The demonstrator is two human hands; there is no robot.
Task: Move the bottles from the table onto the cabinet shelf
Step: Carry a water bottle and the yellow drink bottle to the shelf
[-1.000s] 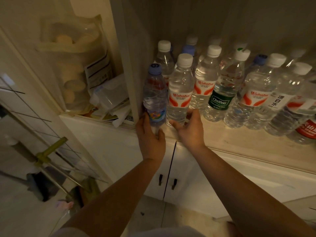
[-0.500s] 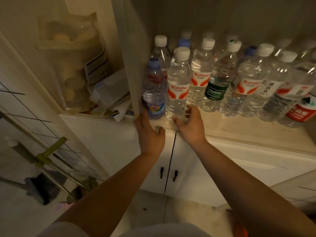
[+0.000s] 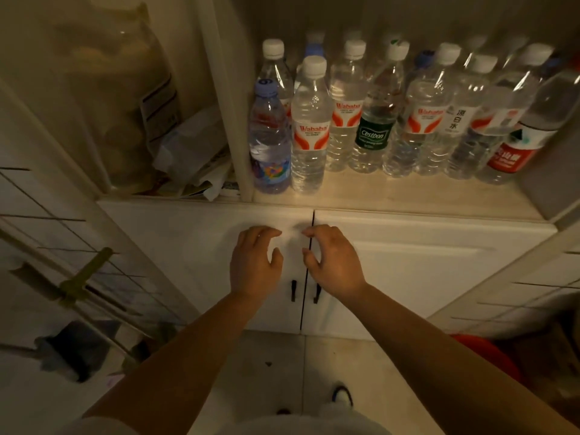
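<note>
Several clear water bottles stand in rows on the cabinet shelf (image 3: 408, 196). At the front left are a blue-capped bottle (image 3: 270, 142) with a colourful label and, beside it, a white-capped Wahaha bottle (image 3: 310, 130). A green-labelled bottle (image 3: 373, 133) and a red-labelled one (image 3: 508, 155) stand further right. My left hand (image 3: 254, 265) and my right hand (image 3: 332, 262) hover below the shelf edge, in front of the lower cabinet doors. Both hold nothing, their fingers loosely curled.
A vertical divider (image 3: 232, 98) separates the bottle shelf from a left compartment holding a large plastic bag (image 3: 116, 89) and papers. Two white lower doors (image 3: 423, 271) with dark handles are closed. A mop (image 3: 81, 277) leans at the left; a red object (image 3: 489, 362) sits low right.
Both hands let go of the two front-left bottles and drew back down from the shelf edge to in front of the lower doors. The bottles stay standing.
</note>
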